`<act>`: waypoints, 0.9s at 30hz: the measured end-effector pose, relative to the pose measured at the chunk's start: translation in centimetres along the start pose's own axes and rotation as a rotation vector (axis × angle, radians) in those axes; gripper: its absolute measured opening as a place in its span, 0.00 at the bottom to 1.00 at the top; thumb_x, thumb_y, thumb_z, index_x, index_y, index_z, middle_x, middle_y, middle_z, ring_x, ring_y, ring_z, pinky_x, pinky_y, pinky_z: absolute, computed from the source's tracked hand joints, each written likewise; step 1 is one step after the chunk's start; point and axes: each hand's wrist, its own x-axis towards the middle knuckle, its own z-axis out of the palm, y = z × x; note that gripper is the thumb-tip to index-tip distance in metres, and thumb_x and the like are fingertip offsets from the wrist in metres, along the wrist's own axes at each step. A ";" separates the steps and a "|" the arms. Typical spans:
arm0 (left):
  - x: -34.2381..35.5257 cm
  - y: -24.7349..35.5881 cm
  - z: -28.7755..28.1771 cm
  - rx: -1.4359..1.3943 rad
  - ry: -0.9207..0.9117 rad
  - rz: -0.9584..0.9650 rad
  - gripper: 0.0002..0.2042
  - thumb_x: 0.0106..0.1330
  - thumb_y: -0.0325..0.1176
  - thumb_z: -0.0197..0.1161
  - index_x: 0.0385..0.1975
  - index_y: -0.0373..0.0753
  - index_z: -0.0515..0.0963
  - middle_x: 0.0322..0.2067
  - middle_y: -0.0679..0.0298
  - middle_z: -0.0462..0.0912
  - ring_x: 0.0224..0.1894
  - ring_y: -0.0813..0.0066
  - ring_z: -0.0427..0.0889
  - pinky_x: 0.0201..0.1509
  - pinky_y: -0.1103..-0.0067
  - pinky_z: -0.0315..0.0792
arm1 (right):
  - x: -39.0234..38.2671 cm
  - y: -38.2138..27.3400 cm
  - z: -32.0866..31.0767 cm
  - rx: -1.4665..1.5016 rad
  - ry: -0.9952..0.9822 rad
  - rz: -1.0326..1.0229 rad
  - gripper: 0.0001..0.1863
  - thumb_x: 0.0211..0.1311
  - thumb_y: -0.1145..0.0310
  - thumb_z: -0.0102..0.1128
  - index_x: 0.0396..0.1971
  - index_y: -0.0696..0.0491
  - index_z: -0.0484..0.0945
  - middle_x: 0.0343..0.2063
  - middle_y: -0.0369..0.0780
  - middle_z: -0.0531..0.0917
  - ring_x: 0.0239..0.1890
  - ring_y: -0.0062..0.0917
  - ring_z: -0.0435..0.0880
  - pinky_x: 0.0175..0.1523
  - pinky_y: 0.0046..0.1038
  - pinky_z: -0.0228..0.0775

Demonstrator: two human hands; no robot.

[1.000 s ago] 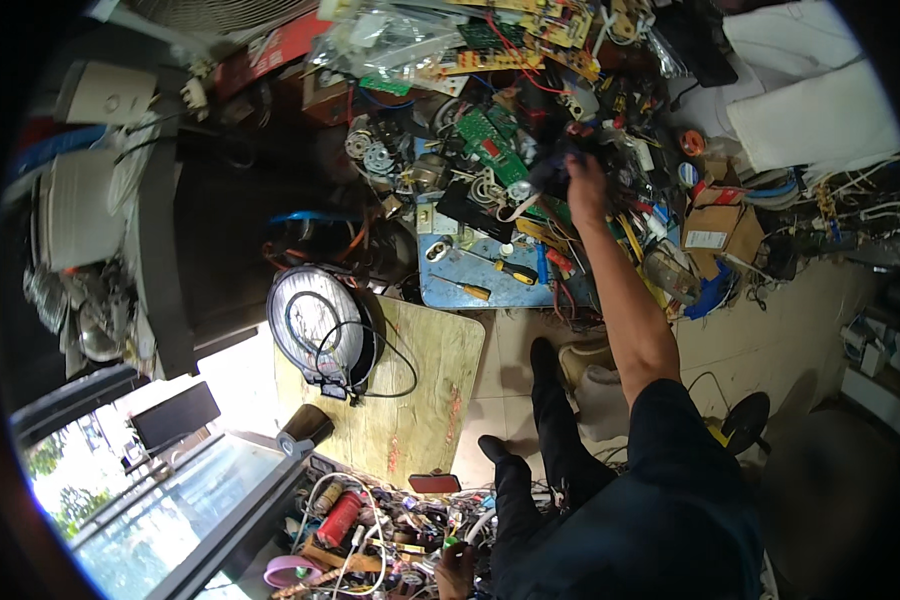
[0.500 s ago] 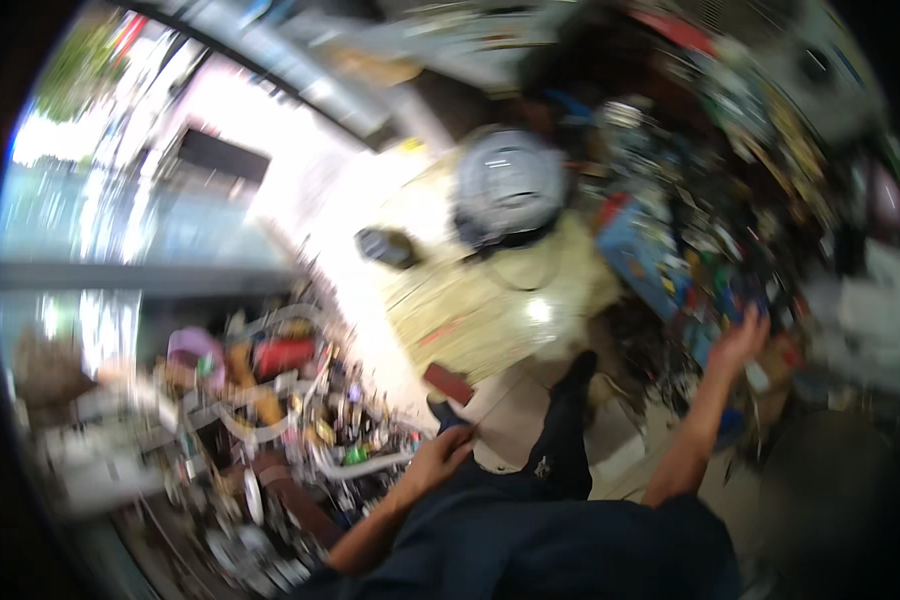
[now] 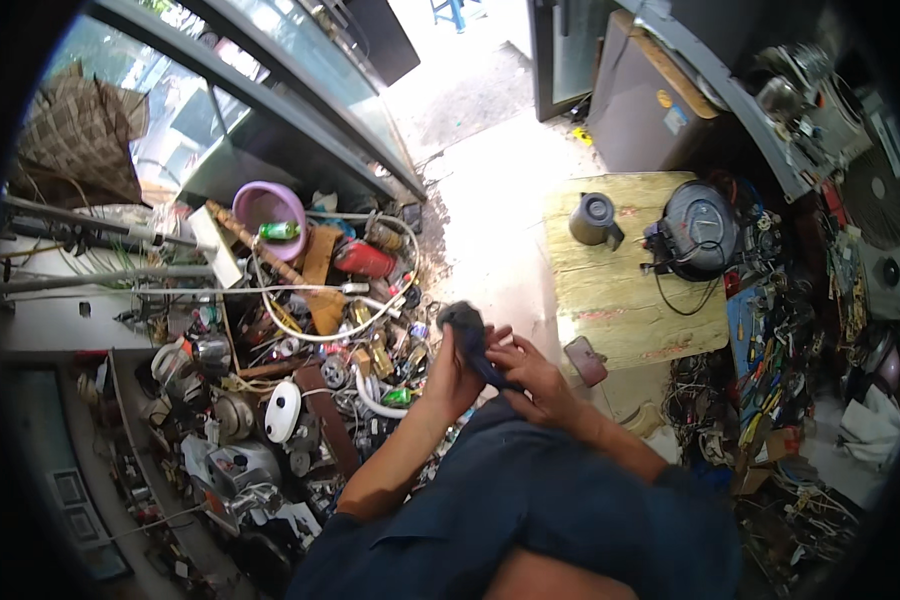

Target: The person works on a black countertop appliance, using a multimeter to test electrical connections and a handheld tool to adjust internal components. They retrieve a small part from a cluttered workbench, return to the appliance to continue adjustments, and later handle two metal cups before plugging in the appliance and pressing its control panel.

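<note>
My left hand (image 3: 454, 372) and my right hand (image 3: 536, 382) are together in front of my body. Between them is a dark, soft-looking piece of cloth (image 3: 466, 330), rounded at the far end and narrowing toward my right fingers. My left thumb and fingers close along its side, while the right fingers pinch its narrow end. Its exact kind does not show. Right of my hands, a reddish-brown flat case (image 3: 585, 361) lies at the near edge of a low yellowish table (image 3: 610, 290). My legs are mostly hidden below my hands and shirt.
On the table stand a dark grey jug (image 3: 593, 220) and a round grey electric pan (image 3: 702, 232) with a cord. Left lies a scrap heap with a purple basin (image 3: 270, 215), a red bottle (image 3: 365, 260) and a white hose (image 3: 345, 335). Tools (image 3: 760, 370) crowd the right side.
My right hand has come in from the far right and met my left hand at the dark cloth. The view has turned, and the table now appears farther right.
</note>
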 end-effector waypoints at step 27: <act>39.7 49.2 12.8 0.469 0.055 0.293 0.20 0.80 0.46 0.54 0.62 0.39 0.70 0.43 0.63 0.84 0.40 0.79 0.82 0.39 0.79 0.77 | 63.1 33.9 -17.5 0.332 -0.353 0.107 0.45 0.60 0.59 0.75 0.74 0.54 0.64 0.75 0.49 0.64 0.77 0.40 0.62 0.77 0.40 0.54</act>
